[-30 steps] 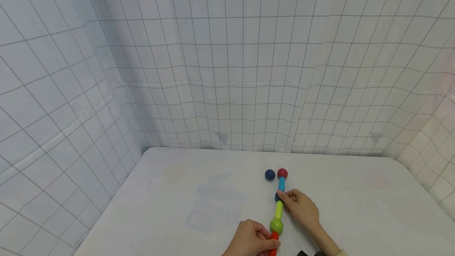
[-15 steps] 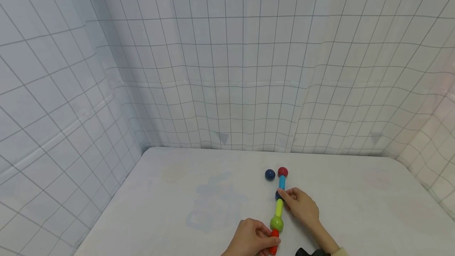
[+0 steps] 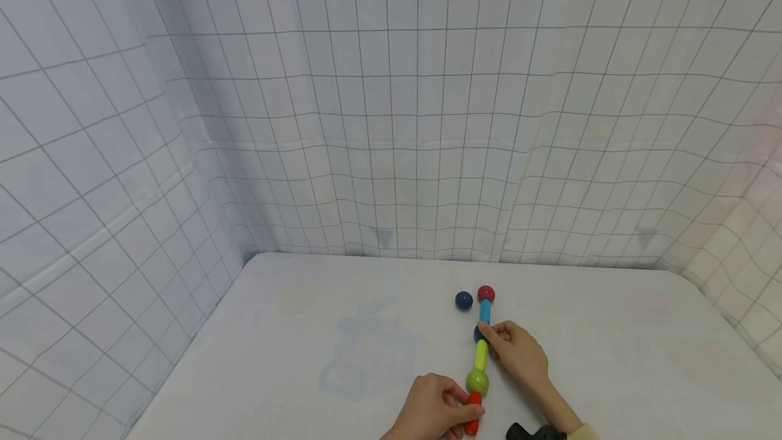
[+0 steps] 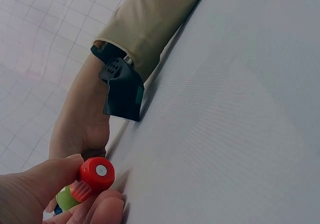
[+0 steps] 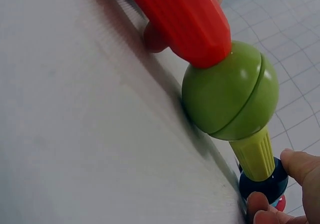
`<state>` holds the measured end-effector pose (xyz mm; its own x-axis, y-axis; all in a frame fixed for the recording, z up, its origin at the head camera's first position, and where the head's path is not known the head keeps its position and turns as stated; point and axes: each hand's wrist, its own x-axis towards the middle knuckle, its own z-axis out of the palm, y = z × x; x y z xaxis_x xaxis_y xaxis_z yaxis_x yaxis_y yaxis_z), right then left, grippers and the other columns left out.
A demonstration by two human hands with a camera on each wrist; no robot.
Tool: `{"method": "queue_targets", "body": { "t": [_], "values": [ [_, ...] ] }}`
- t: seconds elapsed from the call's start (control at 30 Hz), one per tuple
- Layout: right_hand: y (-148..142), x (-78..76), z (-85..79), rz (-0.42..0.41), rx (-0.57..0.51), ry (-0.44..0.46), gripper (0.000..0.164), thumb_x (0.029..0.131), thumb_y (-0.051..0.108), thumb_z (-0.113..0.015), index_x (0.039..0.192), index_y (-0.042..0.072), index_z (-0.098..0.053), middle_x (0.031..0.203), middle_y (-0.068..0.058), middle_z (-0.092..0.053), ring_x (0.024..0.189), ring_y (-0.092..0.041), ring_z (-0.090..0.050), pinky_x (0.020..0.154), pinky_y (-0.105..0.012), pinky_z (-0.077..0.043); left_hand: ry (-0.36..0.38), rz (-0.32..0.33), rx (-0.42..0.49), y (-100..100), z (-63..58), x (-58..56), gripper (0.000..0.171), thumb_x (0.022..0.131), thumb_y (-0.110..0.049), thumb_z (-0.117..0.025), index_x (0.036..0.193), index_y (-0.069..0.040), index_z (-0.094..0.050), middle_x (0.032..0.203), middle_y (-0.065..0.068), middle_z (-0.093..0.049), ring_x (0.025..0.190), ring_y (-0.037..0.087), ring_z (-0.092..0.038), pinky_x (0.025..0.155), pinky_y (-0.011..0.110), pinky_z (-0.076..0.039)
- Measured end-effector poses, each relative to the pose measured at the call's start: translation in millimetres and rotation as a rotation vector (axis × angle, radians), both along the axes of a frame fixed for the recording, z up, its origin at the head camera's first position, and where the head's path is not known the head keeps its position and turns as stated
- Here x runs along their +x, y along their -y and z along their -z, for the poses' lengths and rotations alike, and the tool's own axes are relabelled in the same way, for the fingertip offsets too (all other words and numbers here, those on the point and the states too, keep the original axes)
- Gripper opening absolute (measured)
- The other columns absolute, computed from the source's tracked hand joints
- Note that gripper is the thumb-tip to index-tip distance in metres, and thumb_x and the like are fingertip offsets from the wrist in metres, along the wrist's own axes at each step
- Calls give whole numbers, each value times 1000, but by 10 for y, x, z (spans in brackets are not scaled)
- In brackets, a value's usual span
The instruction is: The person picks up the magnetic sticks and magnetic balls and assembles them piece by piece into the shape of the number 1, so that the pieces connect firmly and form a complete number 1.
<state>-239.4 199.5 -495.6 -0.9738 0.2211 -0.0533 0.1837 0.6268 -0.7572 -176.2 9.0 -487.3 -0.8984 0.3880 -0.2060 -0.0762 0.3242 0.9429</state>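
Note:
A line of balls and rods runs away from me on the table. Nearest is a red rod [image 3: 474, 414], its round end facing the camera in the left wrist view. My left hand [image 3: 430, 409] pinches this rod between thumb and fingers. A green ball [image 5: 230, 91] meets the rod's far end, followed by a yellow-green rod [image 5: 254, 156]. My right hand [image 3: 519, 355] pinches the dark blue ball [image 5: 263, 186] beyond it, partly covering it. Farther on are a light blue rod [image 3: 485, 312] and a dark red ball [image 3: 486, 293] at the far end.
A loose dark blue ball [image 3: 463, 300] lies just left of the line's far end. The white table [image 3: 293, 358] stretches to both sides. White gridded curtains [image 3: 391, 121] hang behind it. A black wrist device [image 4: 122, 91] sits at my right sleeve.
The joined line has slid slightly away from me, and both hands have moved with it. The loose dark blue ball has stayed put.

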Motion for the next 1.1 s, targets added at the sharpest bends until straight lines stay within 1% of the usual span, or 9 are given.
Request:
{"method": "queue_targets", "body": {
  "t": [0.13, 0.3, 0.47, 0.57, 0.77, 1.1],
  "values": [
    [-4, -18, 12, 5, -7, 3, 68, 82, 69, -53, 99, 5, -63, 60, 3, -56, 44, -15, -47, 46, -28, -29, 4, 2, -10, -13, -6, -10, 21, 77, -29, -80, 75, -12, -68, 52, -1, -59, 41, 8, -53, 44, 22, -45],
    [-7, -36, 26, 7, -12, 7, 66, 83, 67, -53, 100, 4, -63, 61, 3, -55, 43, -15, -47, 45, -28, -28, 7, 4, -6, -25, -18, -15, 22, 77, -29, -79, 76, -11, -67, 52, 0, -59, 41, 10, -54, 43, 22, -45],
    [-10, -42, 28, 10, -13, 3, 65, 83, 66, -54, 99, 4, -63, 61, 3, -55, 43, -15, -47, 45, -28, -29, 19, 5, 4, -33, -4, -31, 22, 77, -29, -80, 77, -11, -67, 53, 0, -60, 42, 11, -56, 43, 22, -46],
    [-10, -42, 21, 11, -18, 4, 63, 84, 65, -55, 98, 5, -63, 61, 3, -56, 43, -14, -48, 45, -28, -30, 22, 4, 16, -40, 5, -35, 21, 77, -27, -80, 77, -10, -68, 53, 0, -61, 43, 12, -58, 43, 23, -47],
    [-11, -24, 1, 0, -31, 9, 64, 83, 66, -55, 98, 4, -63, 62, 2, -56, 42, -15, -50, 46, -29, -32, 22, 7, 48, -49, 9, -35, 19, 78, -24, -79, 77, -8, -68, 54, 1, -62, 45, 15, -60, 44, 24, -48],
    [-6, -36, 12, 13, -22, 13, 64, 83, 66, -55, 99, 4, -63, 62, 2, -57, 43, -16, -51, 46, -29, -31, 17, -16, 71, -81, 17, -13, 18, 78, -23, -80, 77, -9, -68, 55, 1, -63, 46, 16, -62, 44, 24, -48]
  ]
}}
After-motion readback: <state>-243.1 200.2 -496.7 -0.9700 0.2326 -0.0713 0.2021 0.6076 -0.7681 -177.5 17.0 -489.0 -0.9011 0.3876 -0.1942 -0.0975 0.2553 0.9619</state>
